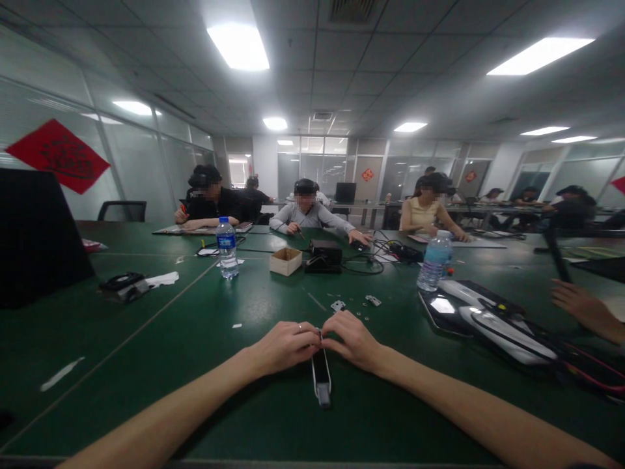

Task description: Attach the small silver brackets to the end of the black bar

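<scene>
My left hand (pixel 286 343) and my right hand (pixel 352 339) meet at the far end of a small black oblong device (pixel 321 376) that lies on the green table (pixel 195 339) pointing toward me. Both hands have their fingers curled and pinched together at the device's far tip. What the fingertips grip there is hidden. A few small metal parts (pixel 338 305) and another small metal piece (pixel 373 300) lie just beyond my hands.
A small open cardboard box (pixel 286 260), a black unit with cables (pixel 325 255) and two water bottles (pixel 226 247) (pixel 433 260) stand farther out. Dismantled white and black equipment (pixel 488 316) lies at right, by another person's hand (pixel 583 307). Several people sit across the table.
</scene>
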Demonstrator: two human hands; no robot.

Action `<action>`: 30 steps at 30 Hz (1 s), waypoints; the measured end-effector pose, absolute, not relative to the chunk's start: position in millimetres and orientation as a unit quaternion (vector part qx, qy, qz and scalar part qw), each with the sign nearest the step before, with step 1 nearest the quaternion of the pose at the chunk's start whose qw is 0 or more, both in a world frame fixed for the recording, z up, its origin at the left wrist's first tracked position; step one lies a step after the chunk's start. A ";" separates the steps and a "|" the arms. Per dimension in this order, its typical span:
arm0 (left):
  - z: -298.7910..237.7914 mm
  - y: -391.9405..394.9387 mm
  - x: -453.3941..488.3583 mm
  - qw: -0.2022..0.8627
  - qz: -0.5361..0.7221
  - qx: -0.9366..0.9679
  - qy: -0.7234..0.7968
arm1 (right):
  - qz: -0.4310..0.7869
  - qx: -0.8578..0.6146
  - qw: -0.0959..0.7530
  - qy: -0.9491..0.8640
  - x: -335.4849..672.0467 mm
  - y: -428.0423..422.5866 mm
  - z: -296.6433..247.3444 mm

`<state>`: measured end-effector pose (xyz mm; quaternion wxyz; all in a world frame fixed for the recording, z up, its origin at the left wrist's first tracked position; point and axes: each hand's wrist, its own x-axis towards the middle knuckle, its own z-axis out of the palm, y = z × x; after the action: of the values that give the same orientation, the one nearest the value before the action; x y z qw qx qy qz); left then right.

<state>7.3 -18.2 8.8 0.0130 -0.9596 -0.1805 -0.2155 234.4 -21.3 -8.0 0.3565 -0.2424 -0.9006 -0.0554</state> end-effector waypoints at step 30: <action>17.0 9.0 -16.1 -0.108 -0.170 -0.928 -0.315 | 0.049 -0.364 0.255 -0.894 242.7 -9.2 0.1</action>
<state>-16.1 9.0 17.0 -0.1084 -0.9275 -0.3145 -0.1704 242.7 -9.2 0.1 0.2555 -0.3644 -0.8942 0.0486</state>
